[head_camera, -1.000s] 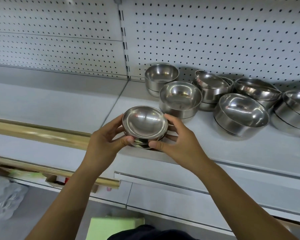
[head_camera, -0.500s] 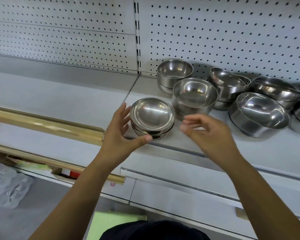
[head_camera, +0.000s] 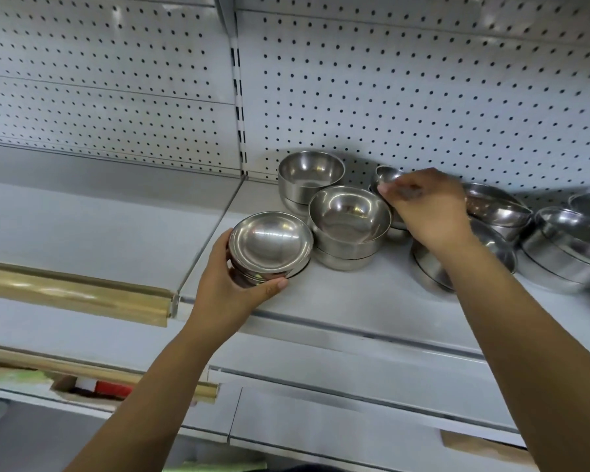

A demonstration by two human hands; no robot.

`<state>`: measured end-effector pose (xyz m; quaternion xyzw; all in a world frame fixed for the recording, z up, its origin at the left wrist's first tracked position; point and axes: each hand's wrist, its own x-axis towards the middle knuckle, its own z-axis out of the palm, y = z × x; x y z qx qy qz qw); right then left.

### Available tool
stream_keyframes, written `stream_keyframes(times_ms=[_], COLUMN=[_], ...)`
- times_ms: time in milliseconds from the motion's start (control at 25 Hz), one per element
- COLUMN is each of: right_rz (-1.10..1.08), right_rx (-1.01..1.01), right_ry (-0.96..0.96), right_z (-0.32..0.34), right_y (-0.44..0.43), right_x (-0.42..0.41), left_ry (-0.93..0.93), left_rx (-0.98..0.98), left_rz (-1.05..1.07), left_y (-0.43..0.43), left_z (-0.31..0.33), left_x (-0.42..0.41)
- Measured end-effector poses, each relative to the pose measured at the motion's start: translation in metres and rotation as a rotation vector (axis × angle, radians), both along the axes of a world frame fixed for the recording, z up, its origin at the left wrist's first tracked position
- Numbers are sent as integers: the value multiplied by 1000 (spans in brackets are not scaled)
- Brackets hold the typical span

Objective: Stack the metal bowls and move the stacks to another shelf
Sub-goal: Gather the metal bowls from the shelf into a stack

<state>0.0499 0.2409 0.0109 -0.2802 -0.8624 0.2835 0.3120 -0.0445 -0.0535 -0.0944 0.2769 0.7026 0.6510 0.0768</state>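
Left hand [head_camera: 229, 284] wraps around the short stack of bowls [head_camera: 269, 241], thumb across the front, and the stack sits near the front left corner of the shelf [head_camera: 355, 301]. Right hand [head_camera: 426, 209] is up by the back edge, a bit blurred, fingers pinching the rim of a tilted bowl [head_camera: 385, 175]. Two deeper stacks [head_camera: 349, 219] stand between them. Bigger bowls [head_camera: 566, 240] crowd the right end.

No text, label, brand, number or sign could be read anywhere. The bowls [head_camera: 349, 216] showed only reflections on plain metal. A red and white item [head_camera: 111, 388] at lower left was too blurred to make out any lettering.
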Motion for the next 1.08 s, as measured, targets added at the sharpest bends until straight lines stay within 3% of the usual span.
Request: stream_keyframes(times_ms=[400,600,720,880,1080], right_rz=[-44,-67,-11,239,549], right_rx=[73,90,-19,-104,89], right_ry=[-271,-140,2,214,313], right_z=[-9,1,16,25,7], right_y=[18,10,-5,-55,-112], right_x=[-21,-11,-5,6,15], left_ry=[-32,-34,-48,-58,-42], left_rx=[-19,-8,-8,-13,-70], left_rz=[-44,-34,-37,-26,-31], left_y=[-7,-6,-6,-7,-14], left_z=[-4,-6,-4,-1,4], left_x=[-15,-13,-12,-11,-9])
